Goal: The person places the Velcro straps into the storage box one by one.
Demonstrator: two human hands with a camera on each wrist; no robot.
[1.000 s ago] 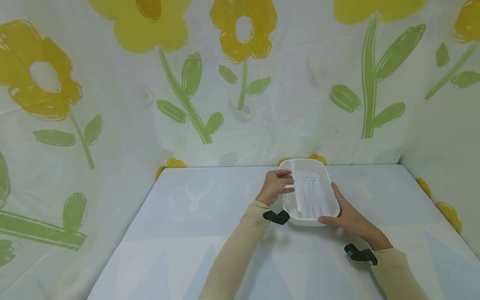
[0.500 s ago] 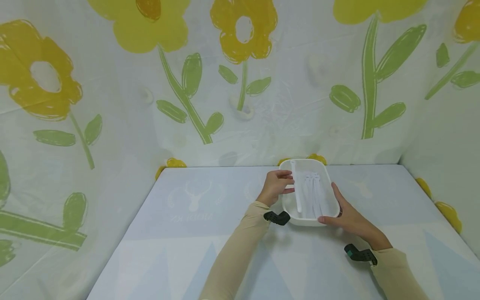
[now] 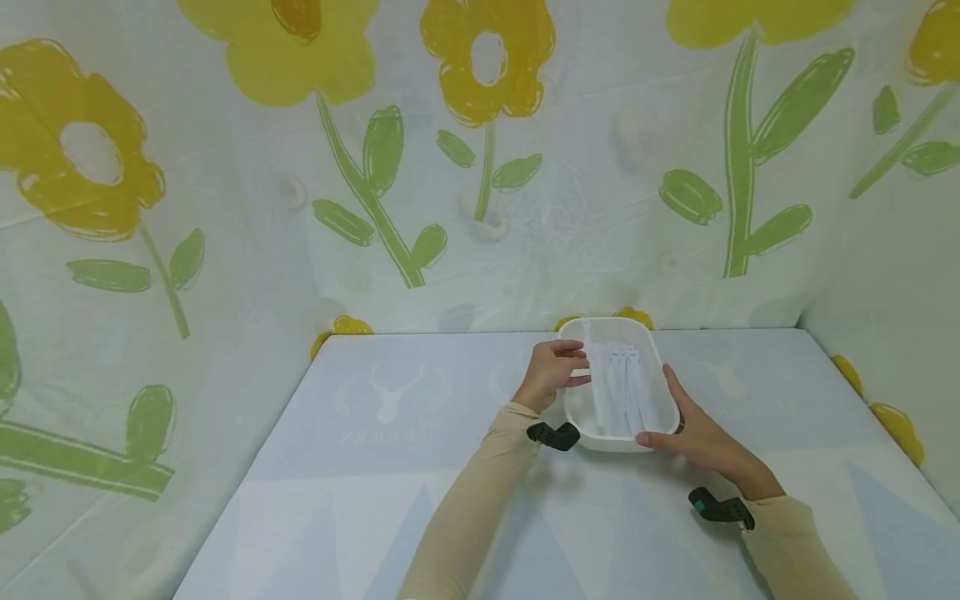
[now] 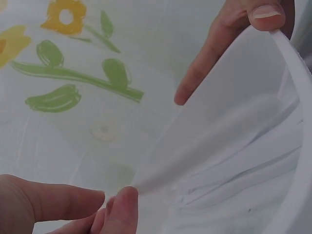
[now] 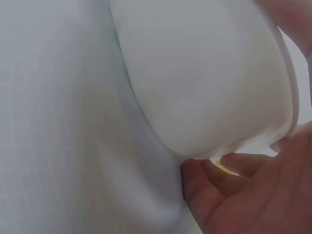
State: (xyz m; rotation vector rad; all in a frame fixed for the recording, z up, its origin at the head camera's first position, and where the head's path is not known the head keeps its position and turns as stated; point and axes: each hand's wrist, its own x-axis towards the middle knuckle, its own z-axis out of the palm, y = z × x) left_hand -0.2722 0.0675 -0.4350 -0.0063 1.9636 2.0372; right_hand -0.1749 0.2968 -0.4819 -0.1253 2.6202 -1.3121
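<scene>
A white rectangular tray with rounded corners (image 3: 576, 442) stands toward the back of the table. My right hand (image 3: 701, 433) grips its near right corner, thumb over the rim; the right wrist view shows the fingers (image 5: 200, 185) against the outside wall. At the left rim, my left hand (image 3: 551, 371) pinches a long, thin white stick (image 3: 597, 392) by its edge. In the left wrist view this stick (image 4: 209, 136) runs from the thumb tip over the tray's inside, blurred. Several slim white sticks (image 3: 628, 392) lie side by side in the tray, their kind too faint to make out.
A pale table cover (image 3: 315, 533) with faint blue prints lies under the tray. Flower-printed white sheeting (image 3: 585, 208) hangs behind the table and at both sides. Black wrist cameras (image 3: 553, 435) sit on both cuffs.
The stick at my left fingertips has shifted slightly right and looks more blurred than before. Both hands and the tray stay in place.
</scene>
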